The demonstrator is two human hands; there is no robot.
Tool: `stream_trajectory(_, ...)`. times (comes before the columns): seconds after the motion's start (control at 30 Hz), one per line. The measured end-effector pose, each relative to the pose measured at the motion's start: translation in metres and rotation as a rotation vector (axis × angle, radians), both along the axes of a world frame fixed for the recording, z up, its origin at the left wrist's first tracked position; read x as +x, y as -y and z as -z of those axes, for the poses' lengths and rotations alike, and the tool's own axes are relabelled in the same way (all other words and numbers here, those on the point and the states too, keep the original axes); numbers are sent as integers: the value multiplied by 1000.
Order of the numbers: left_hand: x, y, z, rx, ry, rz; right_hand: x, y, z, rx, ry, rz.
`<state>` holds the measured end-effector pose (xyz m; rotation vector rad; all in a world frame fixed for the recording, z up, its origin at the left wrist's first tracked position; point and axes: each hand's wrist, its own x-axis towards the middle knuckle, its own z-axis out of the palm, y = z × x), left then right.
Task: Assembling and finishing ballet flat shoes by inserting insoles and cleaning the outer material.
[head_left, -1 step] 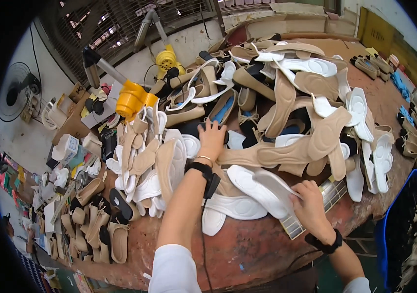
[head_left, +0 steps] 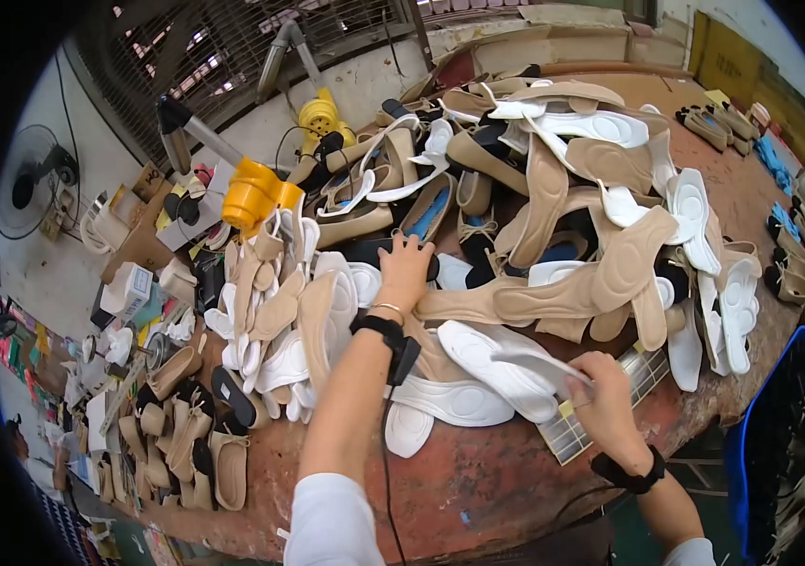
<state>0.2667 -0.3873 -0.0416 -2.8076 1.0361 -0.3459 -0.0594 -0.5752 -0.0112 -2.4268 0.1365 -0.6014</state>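
Observation:
My right hand (head_left: pixel 603 396) is closed on the end of an insole (head_left: pixel 536 364), which shows nearly edge-on, tilted above a white insole (head_left: pixel 497 368) on the pile. My left hand (head_left: pixel 405 269) reaches into the heap with its fingers spread, lying on a black shoe part (head_left: pixel 371 249) that it partly covers. Just beyond those fingertips is a beige shoe with a blue lining (head_left: pixel 429 212). Beige insoles (head_left: pixel 553 290) lie to the right of the left hand. Under the right hand is a gridded card (head_left: pixel 568 439) with a yellow edge.
Shoes and insoles are heaped on the worn reddish table (head_left: pixel 478 486). Yellow lamp heads (head_left: pixel 256 193) stand at the back left. A cable (head_left: pixel 389 481) runs beside my left forearm. Beige shoes (head_left: pixel 171 434) crowd the left side; a fan (head_left: pixel 33 179) hangs on the wall.
My right hand has raised and tipped the insole, so it now shows edge-on rather than by its face. The left hand has barely shifted.

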Motion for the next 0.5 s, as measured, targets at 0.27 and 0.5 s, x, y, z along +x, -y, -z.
stream_trajectory(0.27, -121, -83, -99, -1485, -33, -49, -30, 27, -19, 1455, -201, -111)
stream_trajectory(0.5, -334, -179, -47, -1769, -150, -164, -46, -6, -41, 1722, -149, -209)
